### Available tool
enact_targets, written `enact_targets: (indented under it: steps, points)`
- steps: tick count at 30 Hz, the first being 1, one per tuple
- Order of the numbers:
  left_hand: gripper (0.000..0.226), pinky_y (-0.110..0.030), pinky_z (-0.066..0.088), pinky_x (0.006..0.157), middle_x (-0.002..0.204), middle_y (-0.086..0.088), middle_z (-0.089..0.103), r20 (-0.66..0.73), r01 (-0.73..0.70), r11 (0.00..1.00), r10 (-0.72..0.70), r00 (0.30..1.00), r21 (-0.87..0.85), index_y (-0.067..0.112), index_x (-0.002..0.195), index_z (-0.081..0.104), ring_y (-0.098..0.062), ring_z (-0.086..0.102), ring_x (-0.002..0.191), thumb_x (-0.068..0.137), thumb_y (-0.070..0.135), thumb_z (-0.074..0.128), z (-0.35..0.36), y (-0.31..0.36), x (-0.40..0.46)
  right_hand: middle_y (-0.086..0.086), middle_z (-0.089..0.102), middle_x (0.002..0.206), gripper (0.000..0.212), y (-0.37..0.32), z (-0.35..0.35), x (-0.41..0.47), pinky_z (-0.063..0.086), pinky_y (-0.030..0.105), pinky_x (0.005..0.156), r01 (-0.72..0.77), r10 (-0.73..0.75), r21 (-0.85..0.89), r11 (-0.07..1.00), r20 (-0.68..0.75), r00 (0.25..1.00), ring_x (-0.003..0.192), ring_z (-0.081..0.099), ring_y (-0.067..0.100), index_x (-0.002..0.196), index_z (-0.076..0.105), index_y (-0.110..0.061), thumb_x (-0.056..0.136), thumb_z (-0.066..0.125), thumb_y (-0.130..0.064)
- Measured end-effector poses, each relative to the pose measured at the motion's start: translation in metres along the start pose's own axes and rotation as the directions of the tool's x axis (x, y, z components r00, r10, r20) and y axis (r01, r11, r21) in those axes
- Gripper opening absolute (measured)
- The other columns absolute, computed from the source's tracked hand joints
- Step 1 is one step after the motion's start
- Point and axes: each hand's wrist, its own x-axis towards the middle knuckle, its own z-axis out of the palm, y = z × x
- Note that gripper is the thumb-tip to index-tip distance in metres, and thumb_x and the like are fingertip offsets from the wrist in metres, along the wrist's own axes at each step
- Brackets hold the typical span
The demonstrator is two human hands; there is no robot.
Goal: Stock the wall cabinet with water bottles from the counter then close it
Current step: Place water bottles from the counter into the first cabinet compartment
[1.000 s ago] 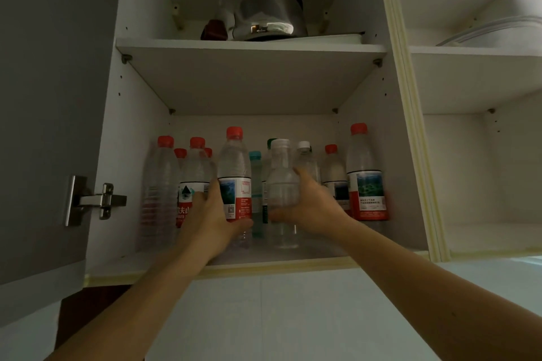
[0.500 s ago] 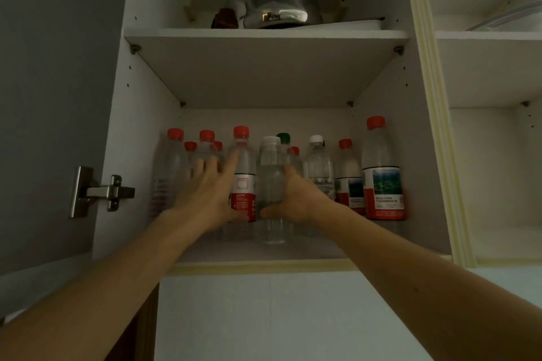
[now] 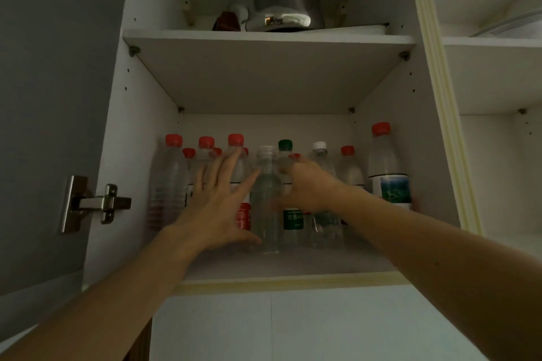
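Observation:
Several water bottles stand on the lower shelf [image 3: 293, 268] of the open wall cabinet, most with red caps. A clear white-capped bottle [image 3: 265, 202] stands upright at the front middle. My left hand [image 3: 217, 205] is spread flat with straight fingers in front of a red-labelled bottle [image 3: 244, 215], its thumb by the clear bottle's base. My right hand [image 3: 308, 189] is blurred, fingers loosely curled just right of the clear bottle and in front of a green-capped bottle [image 3: 292, 217]. The clear bottle looks sharp and is not enclosed.
The grey cabinet door [image 3: 44, 97] stands open at the left on a metal hinge [image 3: 96, 202]. A steel kettle [image 3: 278, 0] sits on the upper shelf. A tall red-capped bottle [image 3: 387, 176] stands by the right wall. Another open compartment [image 3: 498, 155] lies to the right.
My left hand has let go of the red-labelled bottle and opened flat. The clear bottle now stands deeper on the shelf, and my right hand has slid off it to the right.

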Motion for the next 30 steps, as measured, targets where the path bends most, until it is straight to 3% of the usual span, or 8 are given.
enact_targets:
  steps: [3, 5, 10, 14, 18, 20, 25, 30]
  points:
    - [0.140, -0.066, 0.003, 0.120, 0.161, -0.009, -0.038, -0.003, -0.018, 0.999, 0.018, 1.000, 0.039, 0.038, 0.158, -0.012, -0.035, -0.024, 0.151, 0.049, 0.099, 0.053, 0.004, 0.000, 0.001, 0.006, 0.053, 0.123, 0.054, 0.012, -0.025, 0.010, 0.053, 0.040, 0.093, 0.008, -0.001, 0.026, 1.000, -0.260, 0.966, 0.110, 0.055, 0.025, 0.131, 0.062, -0.017, 0.090, 0.070, -0.051]
    - [0.138, -0.069, 0.005, 0.118, 0.163, -0.012, -0.032, -0.006, -0.027, 0.996, 0.028, 1.000, 0.080, 0.038, 0.159, -0.007, -0.037, -0.022, 0.152, 0.050, 0.100, 0.049, 0.005, 0.002, 0.002, 0.009, 0.053, 0.132, 0.056, 0.017, -0.033, 0.020, 0.050, 0.044, 0.100, -0.013, 0.011, -0.002, 1.000, -0.334, 0.943, 0.121, 0.052, 0.028, 0.139, 0.056, -0.017, 0.092, 0.069, -0.046]
    - [0.126, -0.075, 0.007, 0.115, 0.166, -0.017, -0.019, -0.043, -0.102, 0.987, 0.108, 0.993, 0.125, 0.043, 0.159, 0.003, -0.041, -0.019, 0.152, 0.053, 0.100, 0.039, 0.004, 0.005, 0.001, 0.019, 0.040, 0.151, 0.076, 0.024, -0.028, 0.048, 0.036, 0.053, 0.114, -0.168, 0.155, -0.039, 0.985, -0.230, 0.961, 0.140, 0.035, 0.040, 0.153, 0.038, -0.016, 0.092, 0.065, -0.054]
    - [0.119, -0.071, -0.007, 0.115, 0.161, -0.011, -0.036, -0.004, -0.198, 0.972, 0.200, 0.980, 0.130, 0.048, 0.157, 0.000, -0.040, -0.028, 0.149, 0.057, 0.102, 0.035, 0.007, 0.009, 0.002, 0.017, 0.042, 0.147, 0.085, 0.027, -0.018, 0.063, 0.034, 0.054, 0.111, -0.296, 0.286, -0.035, 0.955, -0.165, 0.944, 0.138, 0.030, 0.041, 0.145, 0.049, -0.016, 0.084, 0.058, -0.075]
    - [0.119, -0.071, -0.006, 0.115, 0.161, -0.010, -0.037, 0.003, -0.206, 0.969, 0.208, 0.978, 0.139, 0.050, 0.156, -0.007, -0.040, -0.024, 0.150, 0.058, 0.101, 0.040, 0.012, 0.009, 0.003, 0.015, 0.036, 0.150, 0.099, 0.023, -0.012, 0.076, 0.032, 0.058, 0.110, -0.437, 0.435, 0.017, 0.899, -0.154, 0.887, 0.138, 0.029, 0.043, 0.139, 0.055, -0.017, 0.071, 0.055, -0.088]
    - [0.120, -0.072, -0.005, 0.115, 0.163, -0.009, -0.033, 0.001, -0.197, 0.972, 0.199, 0.980, 0.127, 0.051, 0.155, -0.008, -0.038, -0.024, 0.151, 0.059, 0.100, 0.045, 0.013, 0.007, 0.003, 0.016, 0.038, 0.149, 0.102, 0.020, -0.011, 0.081, 0.031, 0.058, 0.112, -0.473, 0.475, 0.054, 0.880, -0.146, 0.868, 0.138, 0.033, 0.043, 0.141, 0.053, -0.013, 0.070, 0.060, -0.086]
    - [0.118, -0.069, -0.005, 0.117, 0.165, -0.008, -0.025, 0.008, -0.187, 0.977, 0.187, 0.982, 0.105, 0.054, 0.153, -0.011, -0.035, -0.024, 0.151, 0.058, 0.100, 0.041, 0.012, 0.006, 0.003, 0.013, 0.061, 0.120, 0.070, 0.026, -0.016, 0.082, 0.050, 0.050, 0.100, -0.387, 0.447, 0.360, 0.849, -0.098, 0.889, 0.117, 0.056, 0.035, 0.116, 0.059, -0.007, 0.071, 0.085, -0.055]
    - [0.118, -0.064, -0.013, 0.115, 0.165, -0.008, -0.024, 0.021, -0.181, 0.979, 0.180, 0.984, 0.099, 0.055, 0.151, -0.018, -0.034, -0.026, 0.151, 0.060, 0.099, 0.042, 0.011, 0.008, 0.002, 0.014, 0.062, 0.119, 0.062, 0.038, -0.028, 0.064, 0.052, 0.049, 0.100, -0.341, 0.410, 0.454, 0.823, -0.060, 0.910, 0.115, 0.057, 0.034, 0.114, 0.061, -0.008, 0.075, 0.085, -0.050]
